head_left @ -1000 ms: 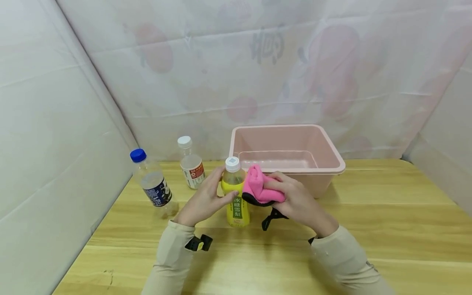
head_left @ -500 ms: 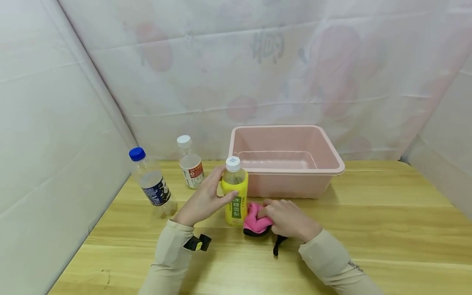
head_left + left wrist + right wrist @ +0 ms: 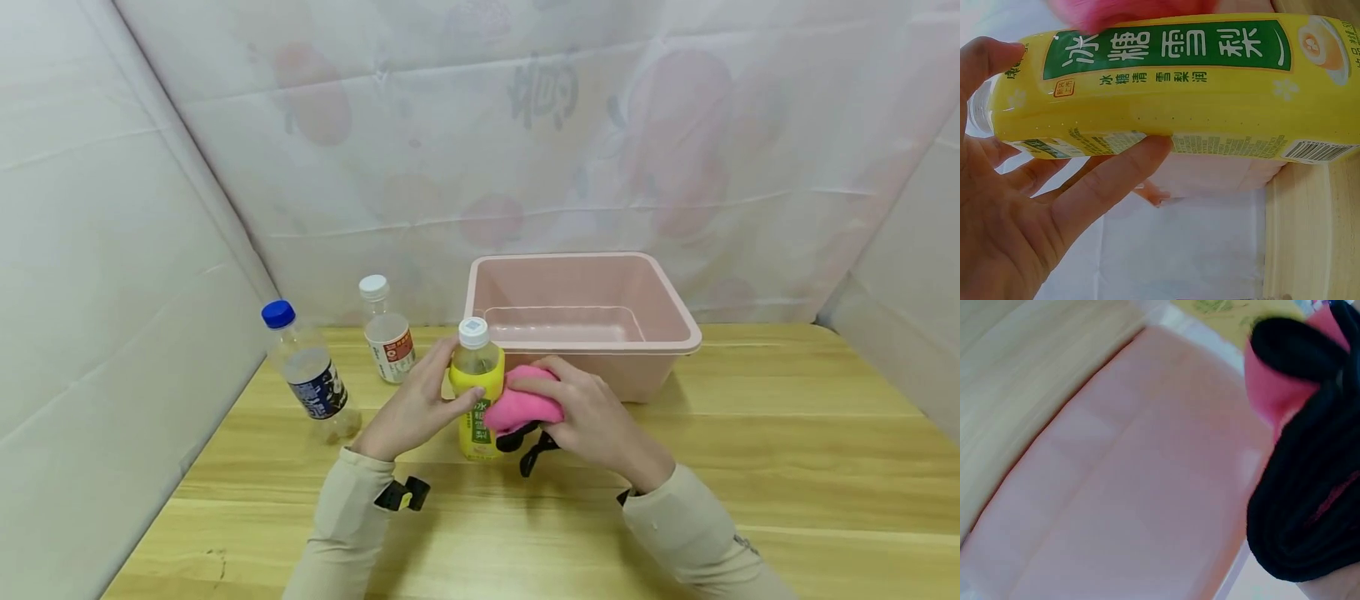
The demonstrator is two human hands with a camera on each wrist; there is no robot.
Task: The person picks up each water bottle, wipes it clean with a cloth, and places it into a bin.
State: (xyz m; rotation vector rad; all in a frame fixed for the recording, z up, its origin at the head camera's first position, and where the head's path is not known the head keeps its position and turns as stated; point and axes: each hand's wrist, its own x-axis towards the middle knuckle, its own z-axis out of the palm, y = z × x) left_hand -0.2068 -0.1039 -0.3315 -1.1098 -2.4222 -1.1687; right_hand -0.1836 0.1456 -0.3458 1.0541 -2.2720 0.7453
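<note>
A bottle with a yellow label and white cap [image 3: 487, 379] stands upright on the table. My left hand [image 3: 408, 414] grips it from the left side. In the left wrist view the thumb and fingers reach around the bottle [image 3: 1147, 106] near its neck. My right hand [image 3: 596, 421] holds a bunched pink cloth [image 3: 525, 408] with black trim and a dangling black strap, right at the bottle's right side. The cloth [image 3: 1129, 9] overlaps the label's upper edge in the left wrist view. Folded black edging [image 3: 1297, 494] of the cloth shows in the right wrist view.
Behind the bottle stands a pink plastic basin [image 3: 581, 375]. To the left are a clear bottle with a blue cap [image 3: 318, 387] and another with a white cap [image 3: 392, 342]. White fabric walls [image 3: 420, 167] surround the wooden table [image 3: 787, 433].
My right hand with the pink cloth goes down to the bottle's base, then back up to about mid-height. The left hand and the bottle stay in place.
</note>
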